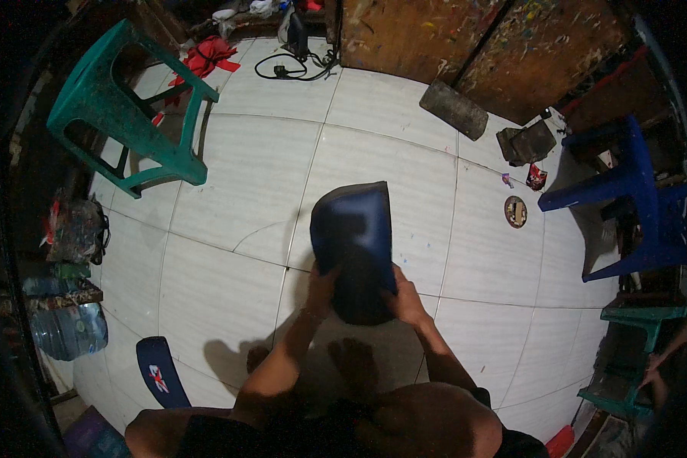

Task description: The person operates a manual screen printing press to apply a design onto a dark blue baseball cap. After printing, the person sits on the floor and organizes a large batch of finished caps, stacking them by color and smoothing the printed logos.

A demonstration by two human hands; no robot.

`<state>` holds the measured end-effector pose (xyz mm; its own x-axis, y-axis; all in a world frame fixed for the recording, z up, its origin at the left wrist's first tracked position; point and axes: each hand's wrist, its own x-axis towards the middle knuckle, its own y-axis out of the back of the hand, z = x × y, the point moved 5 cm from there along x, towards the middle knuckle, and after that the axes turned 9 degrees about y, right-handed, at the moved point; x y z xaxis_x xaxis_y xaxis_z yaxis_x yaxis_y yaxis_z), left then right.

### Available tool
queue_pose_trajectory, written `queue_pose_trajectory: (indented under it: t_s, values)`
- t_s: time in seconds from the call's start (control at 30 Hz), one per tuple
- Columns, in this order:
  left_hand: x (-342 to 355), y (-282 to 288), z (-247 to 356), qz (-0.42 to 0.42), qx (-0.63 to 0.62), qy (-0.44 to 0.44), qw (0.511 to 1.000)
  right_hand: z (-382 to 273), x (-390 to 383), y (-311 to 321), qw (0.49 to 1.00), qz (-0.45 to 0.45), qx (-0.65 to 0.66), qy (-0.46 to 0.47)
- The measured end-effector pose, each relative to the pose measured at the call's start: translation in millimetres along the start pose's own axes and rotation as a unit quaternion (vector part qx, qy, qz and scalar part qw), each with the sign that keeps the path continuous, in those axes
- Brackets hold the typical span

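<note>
A dark blue-black, shiny curved panel (355,225), rounded at one end and straight along its right edge, is held in front of me above the tiled floor. I cannot tell exactly what kind of thing it is. On its lower left side, my left hand (323,291) is closed on the edge, its fingers partly hidden behind the panel. Gripping the lower right edge is my right hand (407,298), with the thumb towards the front face. A navy curved padded piece (160,372) with a red and white emblem lies on the floor by my left knee.
A green plastic stool (107,91) stands far left, a blue stool (633,202) at right. Near the paint-stained boards (412,34) are a grey block (454,110) and a black cord (305,75). A round tin (515,212) lies right; a large water bottle (69,333) lies left.
</note>
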<state>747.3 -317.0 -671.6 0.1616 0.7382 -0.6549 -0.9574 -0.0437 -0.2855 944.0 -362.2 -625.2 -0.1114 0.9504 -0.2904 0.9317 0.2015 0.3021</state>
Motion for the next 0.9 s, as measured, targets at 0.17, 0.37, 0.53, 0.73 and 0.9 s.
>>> queue_pose_trajectory:
  t_s: [0.17,0.37,0.53,0.73,0.9]
  values:
    - [3,-36,-1,0.051,0.012,-0.003,0.999,-48,-7,-42,0.954,-0.058,-0.263,0.134]
    - [9,-2,-7,0.058,0.022,-0.032,0.998,-18,-28,-32,0.992,0.003,0.124,0.022]
    - [-42,-40,52,0.018,0.111,-0.147,0.983,-30,23,-5,0.96,0.02,0.264,0.092]
    - [-69,-73,151,-0.012,0.107,-0.315,0.943,-110,60,31,0.991,-0.025,-0.019,0.131]
    - [-37,-62,95,0.082,0.293,-0.426,0.852,-102,51,55,0.92,-0.089,-0.324,0.204]
